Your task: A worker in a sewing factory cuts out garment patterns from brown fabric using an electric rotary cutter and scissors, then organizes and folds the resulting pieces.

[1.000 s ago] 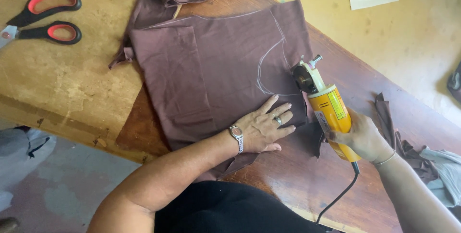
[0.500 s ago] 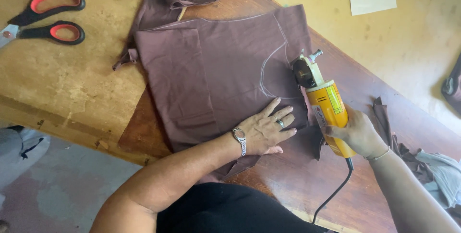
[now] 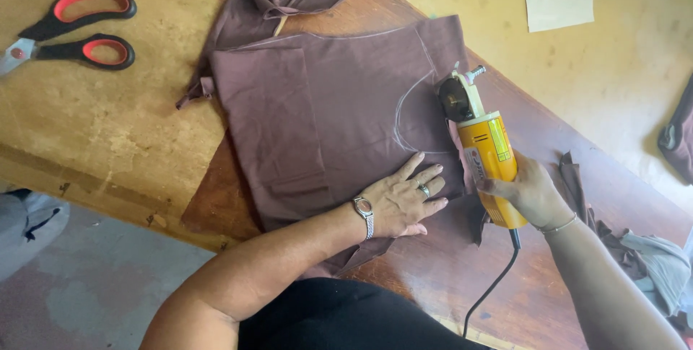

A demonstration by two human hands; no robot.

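The left hand (image 3: 404, 202) lies flat on the folded brown cloth (image 3: 325, 112), fingers (image 3: 426, 175) spread and released, pinning the layers to the bench (image 3: 548, 141) just beside a curved chalk line (image 3: 401, 115). It grips nothing; it only presses. The right hand (image 3: 530, 191) is clenched around the yellow body of an electric cloth cutter (image 3: 484, 141), its black cord (image 3: 491, 289) trailing off toward the person.

Compared with a second ago, the cutter has crept forward along the right edge of the cloth: its round blade head (image 3: 456, 97) now sits at the upper reach of the chalk curve, where earlier it stood lower and further out from it. The left hand has kept its place beside the line, so the cloth itself has not shifted on the bench. From this I judge that the cut is running along the marked curve and is partway through, with the arc toward the pressing hand not yet parted as far as can be seen.

A loose flap of brown cloth (image 3: 476, 227) hangs below the cutter, between the two hands. More brown scraps (image 3: 577, 184) lie by the right wrist. Red-handled scissors (image 3: 72, 32) rest well apart at the far left, and a tan paper piece (image 3: 559, 3) lies at the top
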